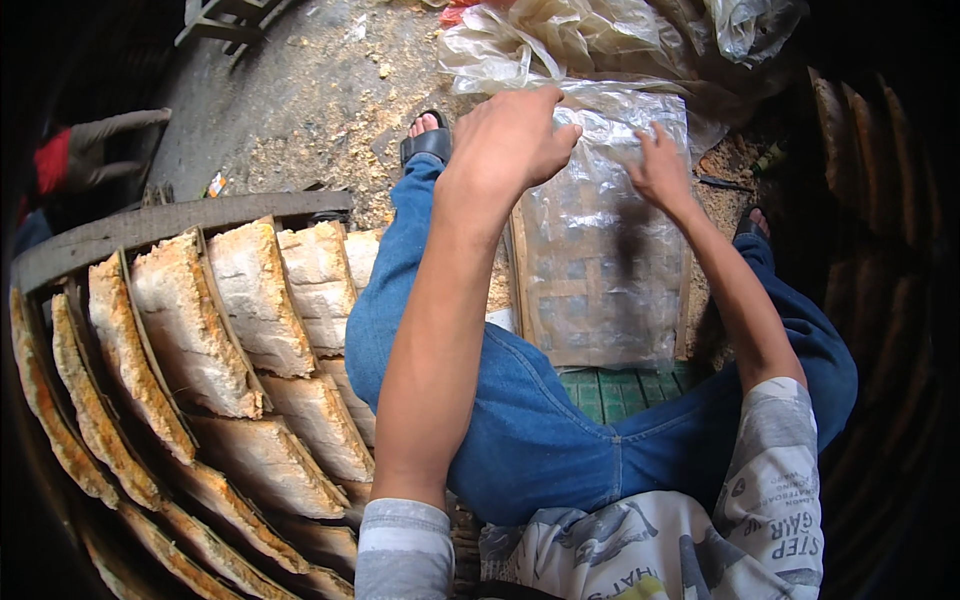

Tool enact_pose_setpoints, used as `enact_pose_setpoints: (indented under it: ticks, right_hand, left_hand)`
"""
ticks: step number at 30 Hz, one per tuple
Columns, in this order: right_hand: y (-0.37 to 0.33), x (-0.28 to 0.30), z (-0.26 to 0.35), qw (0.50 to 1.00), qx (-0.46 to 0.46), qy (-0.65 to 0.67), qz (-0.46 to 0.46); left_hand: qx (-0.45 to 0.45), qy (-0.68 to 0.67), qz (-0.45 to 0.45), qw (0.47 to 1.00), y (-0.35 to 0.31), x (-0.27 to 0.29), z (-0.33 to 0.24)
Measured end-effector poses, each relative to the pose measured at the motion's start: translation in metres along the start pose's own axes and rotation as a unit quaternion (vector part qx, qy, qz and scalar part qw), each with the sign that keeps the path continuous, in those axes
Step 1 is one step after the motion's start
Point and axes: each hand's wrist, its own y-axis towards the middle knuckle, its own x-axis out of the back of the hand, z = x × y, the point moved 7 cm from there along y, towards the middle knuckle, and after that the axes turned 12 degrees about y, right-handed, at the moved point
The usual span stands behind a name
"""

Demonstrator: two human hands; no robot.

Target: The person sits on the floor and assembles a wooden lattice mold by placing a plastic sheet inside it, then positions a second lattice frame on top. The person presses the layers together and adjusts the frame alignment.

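Observation:
A clear, crinkled plastic sheet (605, 240) lies over a flat woven-strip tray (518, 270) with wooden side rails, between my legs. My left hand (518, 135) is over the sheet's far left part, its thumb and forefinger apart; the other fingers are hidden behind the hand. At the sheet's far right side my right hand (662, 172) has its fingers spread, close above the plastic or touching it; I cannot tell which. No object shows in either hand.
On the left, several slabs with whitish, crumbly faces (190, 320) stand in slanted rows by a wooden beam (190, 220). Bunched plastic (570, 40) lies beyond the tray. A green slatted surface (620, 392) shows at its near end. Crumbs litter the floor (310, 120). More slabs stand at right (865, 140).

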Motion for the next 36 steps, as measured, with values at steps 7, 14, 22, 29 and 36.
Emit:
enact_pose_setpoints:
  ticks: [7,14,22,29,36]
  right_hand:
    - [-0.011,-0.083,0.096,0.991,0.044,0.009,0.124]
    - [0.011,-0.125,0.122,0.984,-0.034,0.016,0.176]
    - [0.034,-0.146,0.123,0.992,0.009,0.12,0.036]
    - [0.035,-0.155,0.128,0.989,0.048,0.131,0.046]
    - [0.031,-0.187,0.129,0.988,0.136,0.078,-0.011]
  left_hand:
    - [0.037,-0.002,-0.005,0.999,0.0,0.015,0.012]
    - [0.033,-0.048,-0.012,0.998,0.004,0.008,0.02]
    - [0.013,-0.026,-0.001,1.0,0.02,0.003,-0.005]
    - [0.022,-0.025,0.032,0.999,0.022,-0.005,-0.006]
    - [0.009,-0.014,0.03,0.999,0.024,-0.006,-0.014]
